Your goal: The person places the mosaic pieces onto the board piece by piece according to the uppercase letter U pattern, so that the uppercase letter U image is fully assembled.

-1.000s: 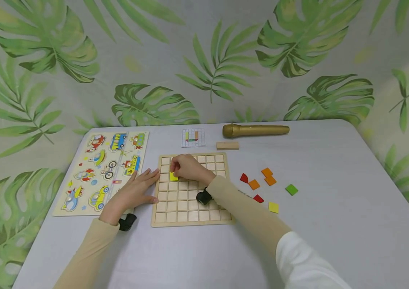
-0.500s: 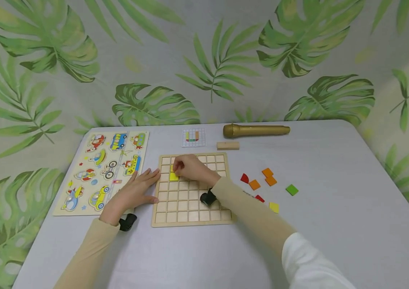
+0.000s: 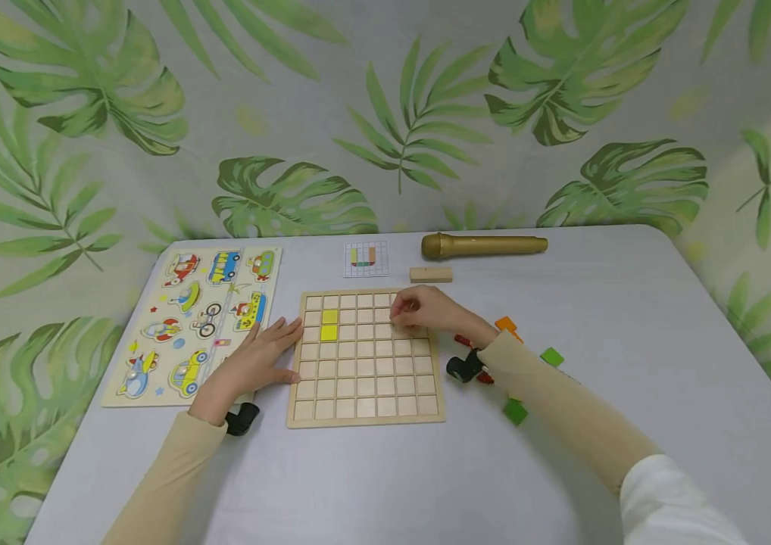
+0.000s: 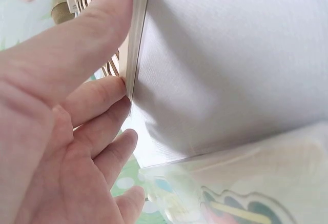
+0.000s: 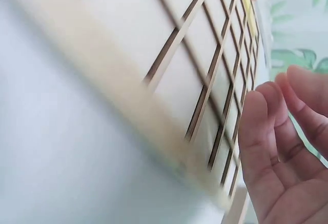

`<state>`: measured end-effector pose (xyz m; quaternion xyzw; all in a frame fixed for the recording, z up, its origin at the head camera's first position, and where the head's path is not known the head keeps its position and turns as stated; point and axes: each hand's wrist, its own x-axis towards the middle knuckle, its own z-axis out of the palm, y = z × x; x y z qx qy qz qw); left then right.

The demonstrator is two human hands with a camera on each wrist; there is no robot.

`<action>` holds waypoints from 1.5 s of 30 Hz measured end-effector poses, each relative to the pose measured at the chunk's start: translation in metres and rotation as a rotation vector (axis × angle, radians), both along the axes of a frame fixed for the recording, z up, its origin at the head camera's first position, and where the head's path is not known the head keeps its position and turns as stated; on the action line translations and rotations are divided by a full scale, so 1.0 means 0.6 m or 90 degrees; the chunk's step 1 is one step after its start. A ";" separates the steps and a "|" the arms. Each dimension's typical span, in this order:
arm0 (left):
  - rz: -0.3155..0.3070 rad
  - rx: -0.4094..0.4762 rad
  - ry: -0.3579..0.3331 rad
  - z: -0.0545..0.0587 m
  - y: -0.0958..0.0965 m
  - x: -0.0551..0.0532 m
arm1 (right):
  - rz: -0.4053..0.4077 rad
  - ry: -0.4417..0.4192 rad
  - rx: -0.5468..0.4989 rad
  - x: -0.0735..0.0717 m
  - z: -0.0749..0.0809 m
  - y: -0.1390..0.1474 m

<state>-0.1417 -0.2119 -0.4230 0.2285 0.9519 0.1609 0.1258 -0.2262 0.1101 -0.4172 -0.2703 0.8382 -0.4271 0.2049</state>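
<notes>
A wooden grid board (image 3: 357, 388) lies on the table in front of me, with two yellow square tiles (image 3: 329, 333) set one above the other in its upper left cells. My left hand (image 3: 259, 359) rests along the board's left edge, fingers spread; the left wrist view has the thumb (image 4: 105, 16) and fingertips against the board's side. Over the upper right cells hovers my right hand (image 3: 429, 309). Its fingers (image 5: 253, 126) are loosely bent in the right wrist view, and nothing shows between them.
Right of the board lie orange tiles (image 3: 506, 324), green tiles (image 3: 552, 356) and red pieces, partly under the right forearm. Behind it are a pattern card (image 3: 366, 260), a wooden block (image 3: 431, 275) and a gold toy microphone (image 3: 484, 245). A vehicle puzzle (image 3: 174, 303) lies left.
My right hand has left the yellow tiles and moved right across the board, uncovering both. The left hand has stayed at the board's edge.
</notes>
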 end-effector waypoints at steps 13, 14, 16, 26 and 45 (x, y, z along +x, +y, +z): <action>-0.001 -0.011 0.005 -0.004 0.000 -0.002 | -0.064 -0.081 -0.004 0.037 0.004 0.192; -0.001 -0.011 0.004 -0.003 0.000 -0.002 | -0.075 -0.081 0.004 0.040 0.006 0.203; 0.000 -0.010 0.004 -0.003 0.000 -0.002 | -0.092 -0.084 0.016 0.047 0.011 0.223; 0.002 -0.013 0.003 -0.002 0.001 0.000 | -0.141 -0.122 0.003 0.078 0.017 0.287; 0.004 -0.009 -0.001 0.000 0.001 0.001 | -0.052 -0.074 -0.060 0.144 -0.026 0.295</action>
